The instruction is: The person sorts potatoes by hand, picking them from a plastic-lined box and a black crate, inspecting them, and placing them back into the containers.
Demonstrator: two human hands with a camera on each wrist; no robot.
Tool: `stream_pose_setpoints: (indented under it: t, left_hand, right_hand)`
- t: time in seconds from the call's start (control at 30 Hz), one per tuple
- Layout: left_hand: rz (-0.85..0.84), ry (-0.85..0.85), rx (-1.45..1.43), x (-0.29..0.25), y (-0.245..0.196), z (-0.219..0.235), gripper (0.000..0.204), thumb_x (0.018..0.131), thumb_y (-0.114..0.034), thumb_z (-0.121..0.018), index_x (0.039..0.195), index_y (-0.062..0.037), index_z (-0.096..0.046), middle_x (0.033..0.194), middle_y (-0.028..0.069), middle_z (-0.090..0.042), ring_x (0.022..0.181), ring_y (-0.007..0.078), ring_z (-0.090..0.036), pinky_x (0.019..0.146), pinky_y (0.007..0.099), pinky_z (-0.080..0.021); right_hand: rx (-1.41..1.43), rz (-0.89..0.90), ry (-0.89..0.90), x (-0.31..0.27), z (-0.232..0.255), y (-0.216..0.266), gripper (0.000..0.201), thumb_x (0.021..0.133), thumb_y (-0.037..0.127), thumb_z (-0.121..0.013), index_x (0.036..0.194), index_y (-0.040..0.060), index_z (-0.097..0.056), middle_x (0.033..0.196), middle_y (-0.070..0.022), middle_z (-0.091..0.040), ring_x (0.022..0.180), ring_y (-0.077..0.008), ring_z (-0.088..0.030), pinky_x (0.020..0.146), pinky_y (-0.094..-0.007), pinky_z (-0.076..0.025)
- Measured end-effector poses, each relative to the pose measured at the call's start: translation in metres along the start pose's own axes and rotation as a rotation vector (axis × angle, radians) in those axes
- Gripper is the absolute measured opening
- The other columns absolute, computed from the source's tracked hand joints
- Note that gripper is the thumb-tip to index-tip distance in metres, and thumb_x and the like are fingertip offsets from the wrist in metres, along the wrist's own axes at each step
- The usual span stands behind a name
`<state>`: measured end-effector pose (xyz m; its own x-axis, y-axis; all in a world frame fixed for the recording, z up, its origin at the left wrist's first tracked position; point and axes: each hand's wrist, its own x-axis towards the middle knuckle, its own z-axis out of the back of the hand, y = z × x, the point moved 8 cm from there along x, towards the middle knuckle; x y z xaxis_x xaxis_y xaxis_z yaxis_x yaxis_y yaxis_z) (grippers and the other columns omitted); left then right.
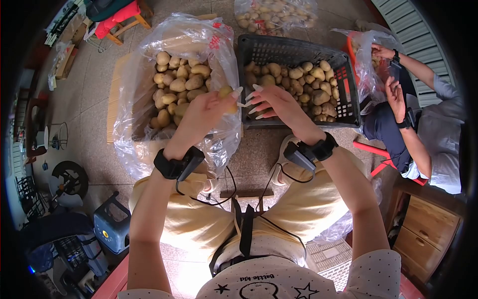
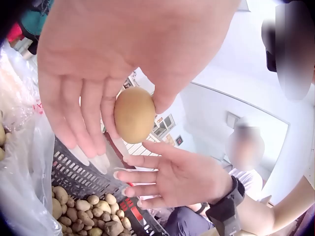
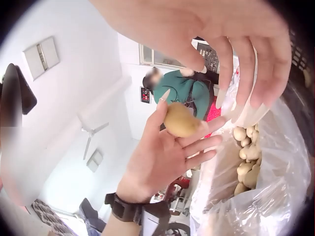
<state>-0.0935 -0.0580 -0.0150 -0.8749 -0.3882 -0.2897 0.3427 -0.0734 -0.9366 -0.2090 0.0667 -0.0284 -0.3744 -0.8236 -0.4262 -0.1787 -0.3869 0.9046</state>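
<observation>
My left hand point(image 1: 201, 115) pinches one yellow-brown potato point(image 2: 134, 115) between thumb and forefinger, its other fingers stretched out. The same potato point(image 3: 181, 120) shows in the right wrist view, at the fingertips of the left hand point(image 3: 156, 161). Close beside it on the right, my right hand point(image 1: 285, 107) has its fingers spread and holds nothing; the left wrist view shows its palm point(image 2: 179, 178) facing the potato. Below the hands stand a plastic-lined box point(image 1: 144, 65) with several potatoes point(image 1: 178, 84) and a black crate point(image 1: 298, 44) with more potatoes point(image 1: 318, 97).
Another person point(image 1: 443, 124) sits at the right by a red container point(image 1: 354, 55) with a plastic bag. A clear bag of potatoes point(image 1: 276, 17) lies beyond the crate. A blue stool point(image 1: 112, 226) stands at the left, a wooden cabinet point(image 1: 428, 229) at the lower right.
</observation>
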Motion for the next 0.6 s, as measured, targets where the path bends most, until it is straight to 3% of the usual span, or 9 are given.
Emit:
stream_pose_setpoints:
  t: [0.03,0.2,0.37,0.5,0.57,0.6]
  left_hand:
    - [0.044,-0.019,-0.015,0.0,0.004,0.002,0.043,0.093,-0.039,-0.057,0.103,0.0014,-0.062,0.084,-0.0003,-0.061,0.076,0.004,-0.051,0.068,0.0201,-0.041]
    - [0.068,0.017,-0.125,-0.008,-0.012,-0.004,0.05,0.092,-0.047,-0.053,0.103,0.0,-0.065,0.087,0.0026,-0.065,0.08,0.0057,-0.056,0.073,0.0208,-0.043]
    - [0.101,0.047,-0.186,-0.008,-0.01,-0.011,0.053,0.091,-0.05,-0.052,0.1,0.0006,-0.067,0.089,0.0045,-0.067,0.083,0.0068,-0.059,0.077,0.0223,-0.045]
    - [0.129,0.124,-0.192,-0.005,-0.001,-0.02,0.056,0.091,-0.051,-0.052,0.096,0.0023,-0.067,0.087,0.005,-0.066,0.082,0.0076,-0.058,0.076,0.0226,-0.045]
    - [0.145,0.151,-0.172,-0.004,0.006,-0.023,0.058,0.091,-0.052,-0.051,0.095,0.0028,-0.067,0.085,0.0045,-0.065,0.08,0.0079,-0.057,0.076,0.0231,-0.045]
    - [0.133,0.135,-0.169,-0.004,0.006,-0.022,0.06,0.091,-0.054,-0.05,0.094,0.0036,-0.067,0.082,0.0035,-0.064,0.077,0.0086,-0.056,0.073,0.0232,-0.044]
  right_hand:
    - [0.024,0.061,0.012,0.001,0.0,0.002,0.041,0.098,0.038,-0.044,0.12,0.0048,-0.054,0.11,-0.0069,-0.062,0.099,-0.0132,-0.058,0.085,-0.0282,-0.048]
    - [0.094,0.182,0.075,-0.002,-0.011,0.018,0.043,0.092,0.027,-0.057,0.129,0.0083,-0.048,0.121,-0.0069,-0.056,0.11,-0.0148,-0.054,0.09,-0.0302,-0.047]
    - [-0.255,0.466,0.074,-0.015,-0.023,0.041,0.059,0.08,0.016,-0.072,0.134,0.0132,-0.047,0.13,-0.0031,-0.05,0.116,-0.0163,-0.05,0.093,-0.0313,-0.045]
    - [-0.311,0.464,0.085,-0.008,-0.027,0.025,0.06,0.079,0.017,-0.074,0.133,0.0144,-0.049,0.132,-0.0006,-0.049,0.115,-0.0151,-0.05,0.092,-0.0293,-0.044]
    - [-0.253,0.439,0.11,-0.009,-0.029,0.027,0.063,0.077,0.033,-0.076,0.13,0.0099,-0.051,0.122,-0.0088,-0.055,0.113,-0.0172,-0.052,0.09,-0.037,-0.046]
    - [-0.253,0.44,0.111,-0.009,-0.029,0.027,0.063,0.077,0.033,-0.076,0.13,0.0099,-0.051,0.122,-0.0088,-0.055,0.113,-0.0172,-0.052,0.09,-0.037,-0.046]
